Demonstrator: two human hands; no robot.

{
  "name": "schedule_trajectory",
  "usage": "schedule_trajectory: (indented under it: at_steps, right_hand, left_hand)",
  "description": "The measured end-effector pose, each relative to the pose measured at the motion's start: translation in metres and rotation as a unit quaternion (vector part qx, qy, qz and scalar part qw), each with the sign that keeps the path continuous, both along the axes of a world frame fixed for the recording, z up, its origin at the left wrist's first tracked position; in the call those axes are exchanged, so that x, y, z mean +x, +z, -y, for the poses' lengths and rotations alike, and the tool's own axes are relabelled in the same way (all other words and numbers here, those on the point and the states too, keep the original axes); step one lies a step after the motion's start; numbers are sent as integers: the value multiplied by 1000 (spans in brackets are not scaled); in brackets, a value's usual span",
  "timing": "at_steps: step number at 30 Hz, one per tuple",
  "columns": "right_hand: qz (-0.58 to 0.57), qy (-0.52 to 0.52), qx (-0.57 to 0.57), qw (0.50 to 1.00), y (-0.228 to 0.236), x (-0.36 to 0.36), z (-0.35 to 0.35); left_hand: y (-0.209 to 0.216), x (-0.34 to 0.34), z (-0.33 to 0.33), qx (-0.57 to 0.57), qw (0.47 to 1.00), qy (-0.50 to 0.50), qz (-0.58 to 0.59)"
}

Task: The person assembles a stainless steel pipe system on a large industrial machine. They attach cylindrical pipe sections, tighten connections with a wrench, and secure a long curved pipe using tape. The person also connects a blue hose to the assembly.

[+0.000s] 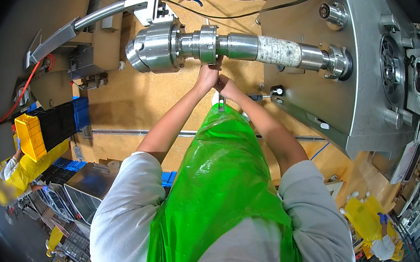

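Below illegibly marked piping, left hand and right hand adjoin, fingers' grip unclear.

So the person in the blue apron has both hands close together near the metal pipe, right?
Not quite: the head view shows a green apron. The left hand and right hand are indeed close together near the metal pipe.

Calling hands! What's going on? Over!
Left hand, right hand together; grip partly hidden, unclear. Metal pipe just beyond them. Green apron close on near side.
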State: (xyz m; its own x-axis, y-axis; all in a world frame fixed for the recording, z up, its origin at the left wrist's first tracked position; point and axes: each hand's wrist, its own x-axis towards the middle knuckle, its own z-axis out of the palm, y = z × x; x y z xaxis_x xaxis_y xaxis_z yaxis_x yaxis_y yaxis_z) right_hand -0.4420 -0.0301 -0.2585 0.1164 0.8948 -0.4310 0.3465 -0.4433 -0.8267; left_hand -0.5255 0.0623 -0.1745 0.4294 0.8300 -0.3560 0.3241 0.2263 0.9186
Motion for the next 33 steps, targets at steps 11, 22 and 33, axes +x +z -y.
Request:
schedule_trajectory:
  at_steps: [11,22,33]
  right_hand:
    - [144,108,66,981,-38,6,-54]
    - [158,109,25,981,-15,-3,-49]
    - [145,131,23,980,-9,-11,-39]
  left_hand:
    - [-57,-1,-5,162,975,-114,-100]
    - [-95,1,-7,275,929,-170,-180]
    - [-16,-1,-5,241,947,-136,-163]
